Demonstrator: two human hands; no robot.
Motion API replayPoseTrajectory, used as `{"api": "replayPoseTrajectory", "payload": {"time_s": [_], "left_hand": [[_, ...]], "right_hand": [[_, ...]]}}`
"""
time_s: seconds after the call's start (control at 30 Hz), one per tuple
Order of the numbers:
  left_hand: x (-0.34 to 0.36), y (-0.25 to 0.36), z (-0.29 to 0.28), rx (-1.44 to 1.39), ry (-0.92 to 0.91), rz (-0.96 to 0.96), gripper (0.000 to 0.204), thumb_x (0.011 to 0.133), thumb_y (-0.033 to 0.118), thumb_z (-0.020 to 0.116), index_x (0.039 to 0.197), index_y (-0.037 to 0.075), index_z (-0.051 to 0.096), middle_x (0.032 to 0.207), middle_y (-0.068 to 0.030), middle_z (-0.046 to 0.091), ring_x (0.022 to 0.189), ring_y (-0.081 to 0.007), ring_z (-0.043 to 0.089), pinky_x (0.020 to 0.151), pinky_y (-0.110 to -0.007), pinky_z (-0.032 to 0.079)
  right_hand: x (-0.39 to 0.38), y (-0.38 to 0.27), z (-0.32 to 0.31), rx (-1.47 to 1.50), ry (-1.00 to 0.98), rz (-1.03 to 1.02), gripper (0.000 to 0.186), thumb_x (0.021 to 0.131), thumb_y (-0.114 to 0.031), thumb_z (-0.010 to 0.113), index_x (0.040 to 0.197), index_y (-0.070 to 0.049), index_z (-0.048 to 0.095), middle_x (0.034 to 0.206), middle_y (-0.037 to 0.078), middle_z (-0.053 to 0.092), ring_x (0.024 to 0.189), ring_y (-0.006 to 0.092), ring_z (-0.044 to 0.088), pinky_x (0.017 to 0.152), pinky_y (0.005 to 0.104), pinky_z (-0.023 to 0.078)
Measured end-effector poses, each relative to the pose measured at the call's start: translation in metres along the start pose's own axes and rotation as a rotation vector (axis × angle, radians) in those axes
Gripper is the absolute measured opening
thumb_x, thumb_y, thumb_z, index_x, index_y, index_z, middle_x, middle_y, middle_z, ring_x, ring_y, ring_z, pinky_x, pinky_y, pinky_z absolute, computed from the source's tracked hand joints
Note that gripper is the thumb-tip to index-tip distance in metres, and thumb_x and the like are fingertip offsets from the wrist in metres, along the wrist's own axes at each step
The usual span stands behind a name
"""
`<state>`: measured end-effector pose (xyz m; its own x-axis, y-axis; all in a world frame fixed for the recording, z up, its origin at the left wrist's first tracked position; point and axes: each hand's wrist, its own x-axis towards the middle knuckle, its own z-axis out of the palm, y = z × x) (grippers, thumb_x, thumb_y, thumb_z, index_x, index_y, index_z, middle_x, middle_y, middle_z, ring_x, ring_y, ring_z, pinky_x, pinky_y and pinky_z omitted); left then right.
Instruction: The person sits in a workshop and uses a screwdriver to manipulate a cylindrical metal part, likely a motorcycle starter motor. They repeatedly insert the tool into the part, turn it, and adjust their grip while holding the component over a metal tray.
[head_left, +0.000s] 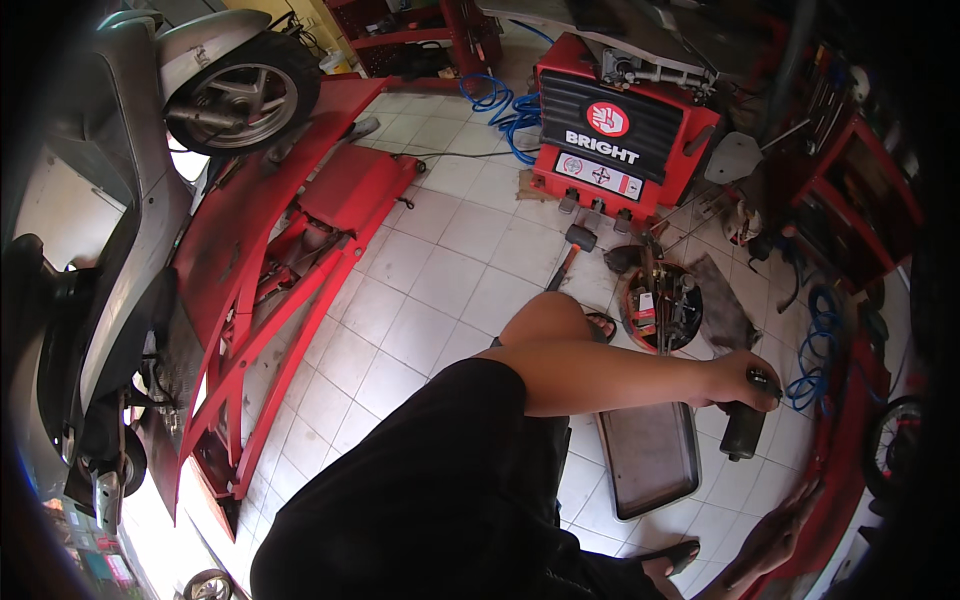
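My left hand (740, 382) reaches across to the right, closed round the handle of a dark cylindrical tool (740, 431), perhaps an impact wrench. Below its wrist lies a shallow metal tray (647, 458) on the tiles. At the lower right my right hand (785, 530) is open, fingers stretched out, beside a red frame edge (826, 460). Above my left forearm sits a round container of tools (660, 305), with a stained dark mat (728, 310) beside it and a rubber mallet (576, 245) on the floor. My sandalled feet show on the tiles.
A scooter (110, 200) stands on a red scissor lift (340, 210) at the left. A red machine (610, 130) with blue hose coils (490, 100) is at the back. Red shelving (855, 180), more hose (815, 340) and a small wheel (885, 445) are at the right.
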<state>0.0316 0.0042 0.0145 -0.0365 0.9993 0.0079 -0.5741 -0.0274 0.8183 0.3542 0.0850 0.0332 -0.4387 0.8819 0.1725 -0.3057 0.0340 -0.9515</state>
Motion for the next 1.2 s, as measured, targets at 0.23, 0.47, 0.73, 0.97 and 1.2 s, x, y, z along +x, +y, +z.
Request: {"api": "replayPoseTrajectory", "payload": {"time_s": [0.23, 0.47, 0.73, 0.97, 1.2], "left_hand": [[-0.002, 0.003, 0.004, -0.048, -0.049, -0.001, 0.047, 0.075, 0.009, 0.085, 0.117, -0.003, 0.067, 0.102, -0.0085, 0.068, 0.093, -0.0175, 0.066, 0.083, -0.031, 0.055], [-0.008, 0.011, 0.010, -0.085, -0.045, -0.040, 0.049, 0.075, 0.012, 0.086, 0.118, -0.001, 0.067, 0.102, -0.0079, 0.067, 0.093, -0.0175, 0.066, 0.082, -0.031, 0.056], [0.002, 0.000, 0.015, -0.014, -0.081, -0.066, 0.046, 0.079, 0.009, 0.081, 0.122, 0.001, 0.066, 0.107, -0.0074, 0.067, 0.095, -0.0180, 0.066, 0.083, -0.035, 0.058], [-0.007, 0.008, 0.001, -0.076, -0.207, -0.132, 0.063, 0.073, 0.022, 0.086, 0.128, 0.005, 0.061, 0.111, -0.0073, 0.067, 0.102, -0.0193, 0.067, 0.088, -0.036, 0.059], [0.003, 0.001, 0.013, -0.033, -0.234, -0.159, 0.073, 0.069, 0.035, 0.092, 0.127, 0.003, 0.061, 0.108, -0.0086, 0.067, 0.101, -0.0196, 0.068, 0.089, -0.036, 0.058]], "right_hand": [[-0.006, 0.006, -0.027, 0.241, -0.009, -0.012, 0.066, 0.103, -0.023, 0.034, 0.161, 0.000, 0.013, 0.170, 0.010, 0.011, 0.156, 0.0244, 0.017, 0.126, 0.0374, 0.019], [0.000, 0.001, -0.022, 0.456, -0.601, -0.058, 0.072, 0.101, -0.033, 0.043, 0.162, -0.005, 0.015, 0.170, 0.009, 0.014, 0.154, 0.0261, 0.022, 0.122, 0.0388, 0.025], [-0.017, 0.015, -0.062, -0.027, -0.093, -0.031, 0.102, 0.088, -0.058, 0.067, 0.163, -0.010, 0.017, 0.167, 0.013, 0.024, 0.145, 0.0370, 0.038, 0.113, 0.0518, 0.035], [-0.008, -0.003, 0.000, -0.156, -0.138, -0.180, 0.037, 0.108, -0.032, 0.049, 0.127, -0.002, 0.058, 0.118, 0.016, 0.066, 0.110, 0.0317, 0.066, 0.092, 0.0409, 0.050], [-0.013, -0.019, 0.007, -0.350, 0.126, -0.113, 0.031, 0.108, -0.024, 0.049, 0.099, 0.003, 0.061, 0.093, 0.012, 0.065, 0.085, 0.0242, 0.068, 0.075, 0.0365, 0.053]]}}
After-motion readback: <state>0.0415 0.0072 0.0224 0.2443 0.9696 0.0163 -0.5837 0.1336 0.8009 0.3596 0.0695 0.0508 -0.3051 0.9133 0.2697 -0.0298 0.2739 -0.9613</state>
